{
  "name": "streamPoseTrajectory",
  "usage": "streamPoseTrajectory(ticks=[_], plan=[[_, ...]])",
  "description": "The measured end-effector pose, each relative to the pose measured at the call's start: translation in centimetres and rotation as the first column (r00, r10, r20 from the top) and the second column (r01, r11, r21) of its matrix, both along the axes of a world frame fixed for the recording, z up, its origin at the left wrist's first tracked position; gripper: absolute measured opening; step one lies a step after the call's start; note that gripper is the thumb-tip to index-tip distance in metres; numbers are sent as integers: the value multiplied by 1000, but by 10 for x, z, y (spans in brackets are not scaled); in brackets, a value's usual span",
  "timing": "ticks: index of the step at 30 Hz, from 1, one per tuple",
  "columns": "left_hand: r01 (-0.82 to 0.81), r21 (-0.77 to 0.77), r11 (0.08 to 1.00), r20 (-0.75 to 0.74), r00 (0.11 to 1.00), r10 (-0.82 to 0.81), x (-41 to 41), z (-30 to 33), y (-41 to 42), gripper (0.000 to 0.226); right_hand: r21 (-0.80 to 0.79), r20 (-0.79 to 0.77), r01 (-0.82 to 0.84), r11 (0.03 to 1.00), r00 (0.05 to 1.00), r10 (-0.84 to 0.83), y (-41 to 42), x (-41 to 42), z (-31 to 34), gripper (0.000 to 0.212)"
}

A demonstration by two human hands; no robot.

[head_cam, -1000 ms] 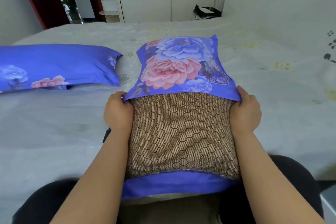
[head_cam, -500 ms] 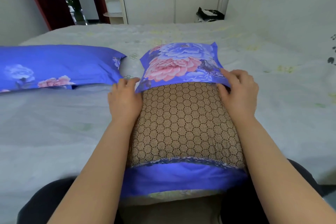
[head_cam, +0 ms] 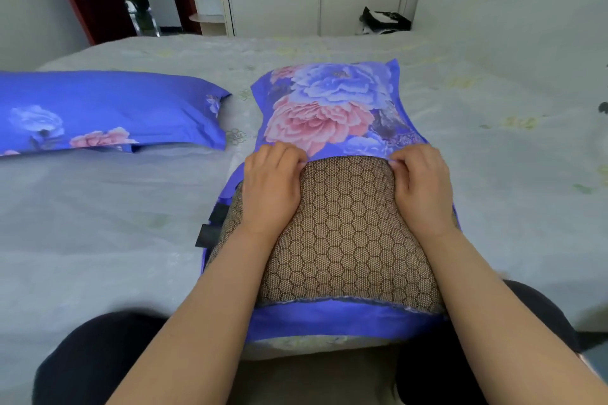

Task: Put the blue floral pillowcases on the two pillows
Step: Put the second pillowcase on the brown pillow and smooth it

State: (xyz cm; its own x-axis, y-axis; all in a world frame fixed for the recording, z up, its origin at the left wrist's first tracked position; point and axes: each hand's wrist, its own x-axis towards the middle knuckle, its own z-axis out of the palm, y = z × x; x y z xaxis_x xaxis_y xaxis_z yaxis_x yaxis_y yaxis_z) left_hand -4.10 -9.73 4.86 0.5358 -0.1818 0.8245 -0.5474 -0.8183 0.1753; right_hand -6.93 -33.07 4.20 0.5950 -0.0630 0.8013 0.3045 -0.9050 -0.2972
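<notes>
A brown pillow (head_cam: 348, 233) with a honeycomb mesh pattern lies lengthwise on the bed in front of me. A blue floral pillowcase (head_cam: 332, 108) covers its far half; the case's lower layer shows as a blue strip at the near end. My left hand (head_cam: 271, 187) and my right hand (head_cam: 421, 187) rest on the pillow's top, fingers pinching the open hem of the case at its left and right sides. A second pillow in a blue floral pillowcase (head_cam: 105, 112) lies flat at the left.
The bed (head_cam: 98, 223) has a pale grey sheet with faint yellow prints. A padded white headboard (head_cam: 526, 10) rises at the right. A black and white bag (head_cam: 383, 20) sits beyond the bed's far edge, before white wardrobe doors. My dark-clothed knees press against the near edge.
Both hands slid from the pillow's sides onto its top and now pinch the hem nearer the middle. The pillowcase's far end has spread flatter.
</notes>
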Motion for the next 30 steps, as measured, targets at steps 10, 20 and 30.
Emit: streamPoseTrajectory(ticks=[10, 20, 30], plan=[[-379, -306, 874, -798, 602, -18, 25, -11, 33, 94, 466, -503, 353, 811, 860, -85, -13, 7, -9, 102], [-83, -403, 912, -379, 922, -84, -24, 5, 3, 45, 600, -273, 200, 774, 961, -36, -13, -8, -55, 66], [-384, -408, 828, -325, 909, 261, -14, 0, 55, 43, 209, -225, 1, 978, 973, 47, 24, 41, 8, 37]])
